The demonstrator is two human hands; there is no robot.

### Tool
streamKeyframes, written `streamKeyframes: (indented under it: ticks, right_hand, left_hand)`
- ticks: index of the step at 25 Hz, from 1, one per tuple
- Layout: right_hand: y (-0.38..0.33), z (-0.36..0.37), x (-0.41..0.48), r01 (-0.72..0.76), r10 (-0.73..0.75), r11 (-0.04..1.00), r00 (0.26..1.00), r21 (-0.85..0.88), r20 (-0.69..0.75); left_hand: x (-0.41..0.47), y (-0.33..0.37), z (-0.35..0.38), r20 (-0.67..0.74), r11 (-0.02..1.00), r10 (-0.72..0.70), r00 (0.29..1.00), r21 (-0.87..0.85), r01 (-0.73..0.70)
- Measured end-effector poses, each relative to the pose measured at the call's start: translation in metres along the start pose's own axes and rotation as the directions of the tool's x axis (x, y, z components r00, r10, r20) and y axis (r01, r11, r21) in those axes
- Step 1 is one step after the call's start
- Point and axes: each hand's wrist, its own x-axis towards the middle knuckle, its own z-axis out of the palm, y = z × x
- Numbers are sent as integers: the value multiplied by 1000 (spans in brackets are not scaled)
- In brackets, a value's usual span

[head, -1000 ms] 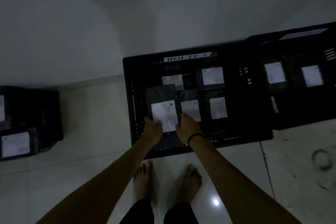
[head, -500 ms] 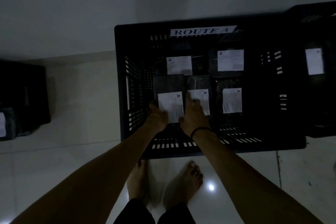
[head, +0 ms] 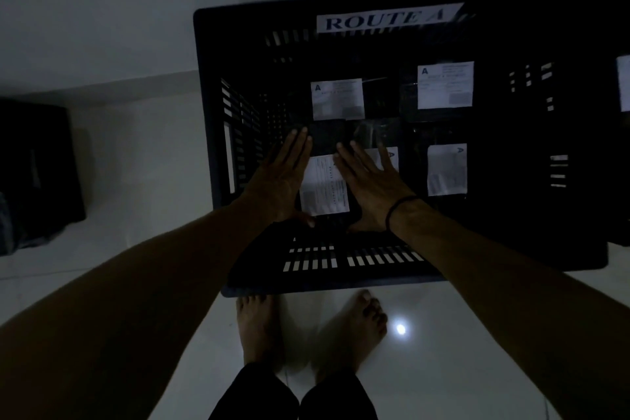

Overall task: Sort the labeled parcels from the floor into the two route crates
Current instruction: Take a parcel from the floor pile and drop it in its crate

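the parcel lies inside the route a crate, in its near left part, just beside another labelled parcel to its right. it is a flat dark packet with a white paper label, and three more parcels with "a" labels lie farther in the crate. the left hand and the right hand are flat and spread, one at each side of the parcel, with all fingers apart and not closed on anything; if the palms touch the packet or float just above it, i cannot tell.

i judge the parcel to be light and rather soft, like a plastic mailer bag, with a smooth and maybe slippery skin, so it is best held at the two long edges, not at the paper label. it does not look fragile. the crate is black rigid plastic with slotted walls and a printed paper sign on its far wall. a second black crate stands right of it, and dark parcels wait on the pale glossy floor well to the left of the crate.
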Motion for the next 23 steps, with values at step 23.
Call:
streamKeyframes:
  ticks: [23]
  right_hand:
    - [-35, -127, -50, -121, 108, 965, 992, 232, 68]
  left_hand:
    - [-96, 35, -99, 111, 981, -183, 977, -48, 190]
